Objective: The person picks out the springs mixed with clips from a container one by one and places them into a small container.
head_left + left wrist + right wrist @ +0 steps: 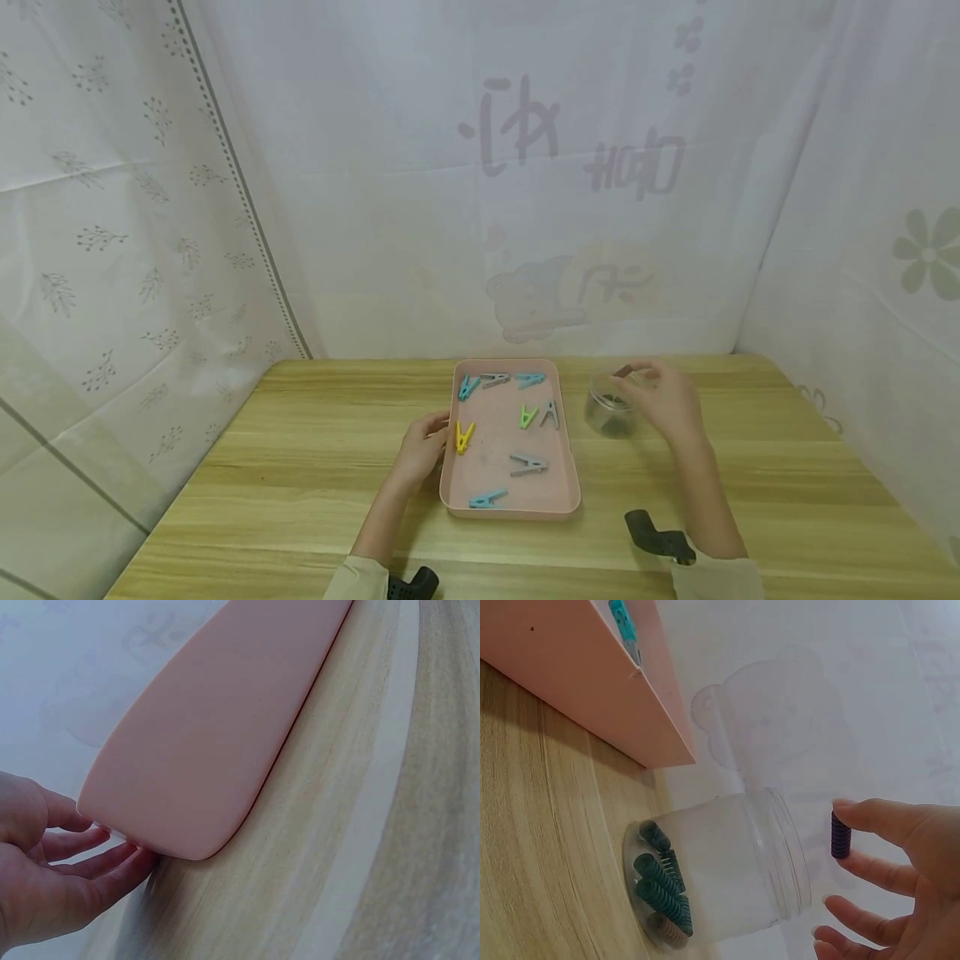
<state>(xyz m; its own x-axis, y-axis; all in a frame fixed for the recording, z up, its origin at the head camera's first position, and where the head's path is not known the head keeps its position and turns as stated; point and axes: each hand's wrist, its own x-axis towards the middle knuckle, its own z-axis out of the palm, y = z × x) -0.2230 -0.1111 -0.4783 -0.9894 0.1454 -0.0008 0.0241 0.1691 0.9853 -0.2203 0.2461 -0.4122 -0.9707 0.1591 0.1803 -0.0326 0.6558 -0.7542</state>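
A pink tray (491, 492) lies lengthwise on the wooden table, with several clothespins inside, among them a yellow clothespin (463, 439) and a green clothespin (527, 416). My left hand (422, 450) holds the tray's left side, its thumb and fingers at the edge in the left wrist view. Over the mouth of a clear jar (727, 862), my right hand (663, 400) pinches a short dark coil spring (841, 835) between thumb and index finger. The other fingers are loosely bent. Several dark green springs (660, 896) and a brownish spring (667, 930) lie at the jar's bottom.
The jar stands just right of the tray, near the table's back. Printed white curtains (390, 208) hang behind the table (315, 467) and along both sides. Black wrist mounts (656, 537) sit by both forearms.
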